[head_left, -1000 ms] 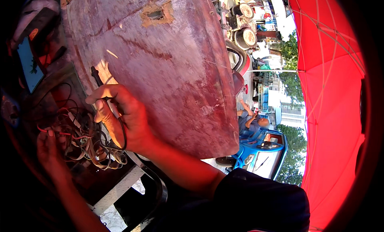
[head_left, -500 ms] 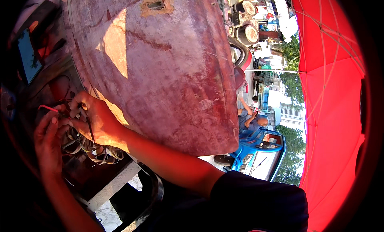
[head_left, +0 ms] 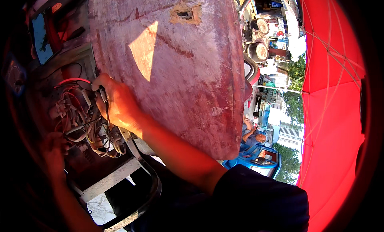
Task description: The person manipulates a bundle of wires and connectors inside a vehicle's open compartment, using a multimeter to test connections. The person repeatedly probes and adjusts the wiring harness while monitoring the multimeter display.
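Note:
My right hand (head_left: 120,104) is closed around a slim dark tool (head_left: 106,108) with a grey part near the fingers; its exact kind does not show. The end of a bent red wire or thin tube (head_left: 76,80) lies at that hand's fingertips, and I cannot tell if it is gripped. Below and left of the hand spreads a tangle of wires and connectors (head_left: 94,132) in red, white and brown. In deep shadow, my left hand (head_left: 55,150) is at the lower left of this tangle; its fingers are too dark to make out.
A large worn, dull-red panel (head_left: 188,92) with a cutout stands beside my right arm. A bent metal frame (head_left: 154,184) is below the wires. Upper left is a mirror-like blue surface (head_left: 42,38). Beyond the panel are a person (head_left: 252,138), a blue vehicle (head_left: 260,156) and a red canopy (head_left: 332,112).
My hands have separated: the left drew down into shadow, the right moved slightly right with the dark tool. The red wire's end is now by my right fingers. The whole view has shifted.

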Motion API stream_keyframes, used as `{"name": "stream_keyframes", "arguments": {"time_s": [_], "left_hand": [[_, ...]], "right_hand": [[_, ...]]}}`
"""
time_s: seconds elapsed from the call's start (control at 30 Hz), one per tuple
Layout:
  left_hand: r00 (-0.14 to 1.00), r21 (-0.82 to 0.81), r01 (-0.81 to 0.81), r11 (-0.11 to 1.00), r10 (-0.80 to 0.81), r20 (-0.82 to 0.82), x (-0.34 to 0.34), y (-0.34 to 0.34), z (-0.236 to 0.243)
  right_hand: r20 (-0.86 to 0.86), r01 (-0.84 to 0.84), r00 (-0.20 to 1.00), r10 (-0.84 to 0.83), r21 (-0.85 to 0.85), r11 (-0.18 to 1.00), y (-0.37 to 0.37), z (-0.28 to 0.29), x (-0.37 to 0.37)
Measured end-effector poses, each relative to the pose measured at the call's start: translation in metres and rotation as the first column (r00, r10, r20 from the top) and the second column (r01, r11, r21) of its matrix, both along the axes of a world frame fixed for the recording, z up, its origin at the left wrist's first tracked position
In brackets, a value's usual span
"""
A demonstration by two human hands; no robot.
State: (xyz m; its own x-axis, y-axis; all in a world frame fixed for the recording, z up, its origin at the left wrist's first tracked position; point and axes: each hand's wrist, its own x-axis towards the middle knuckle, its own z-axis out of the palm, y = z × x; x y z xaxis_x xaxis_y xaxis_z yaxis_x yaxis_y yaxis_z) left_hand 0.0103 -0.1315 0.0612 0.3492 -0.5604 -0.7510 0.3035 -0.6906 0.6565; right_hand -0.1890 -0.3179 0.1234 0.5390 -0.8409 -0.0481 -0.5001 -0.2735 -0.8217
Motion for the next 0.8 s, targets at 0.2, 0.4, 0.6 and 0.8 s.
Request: {"name": "stream_keyframes", "arguments": {"time_s": [0.2,0.4,0.6,0.8], "left_hand": [[0.862,-0.074,0.359,0.93,-0.3,0.409,-0.076,-0.001,-0.01],[0.729,0.292,0.528,0.797,-0.602,0.326,-0.096,-0.019,0.037],[0.682,0.264,0.568,0.78,-0.625,0.38,-0.093,-0.008,0.034],[0.82,0.111,0.494,0.862,-0.504,0.269,-0.091,-0.012,0.06]], "right_hand": [[-0.039,0.027,0.999,-0.03,-0.069,0.997,0.002,-0.005,0.006],[-0.111,0.004,0.994,-0.002,0.016,1.0,0.004,-0.017,0.017],[0.01,-0.15,0.989,0.151,-0.028,0.988,0.007,-0.021,0.041],[-0.063,-0.304,0.947,0.314,0.138,0.943,0.0,-0.025,0.056]]}}
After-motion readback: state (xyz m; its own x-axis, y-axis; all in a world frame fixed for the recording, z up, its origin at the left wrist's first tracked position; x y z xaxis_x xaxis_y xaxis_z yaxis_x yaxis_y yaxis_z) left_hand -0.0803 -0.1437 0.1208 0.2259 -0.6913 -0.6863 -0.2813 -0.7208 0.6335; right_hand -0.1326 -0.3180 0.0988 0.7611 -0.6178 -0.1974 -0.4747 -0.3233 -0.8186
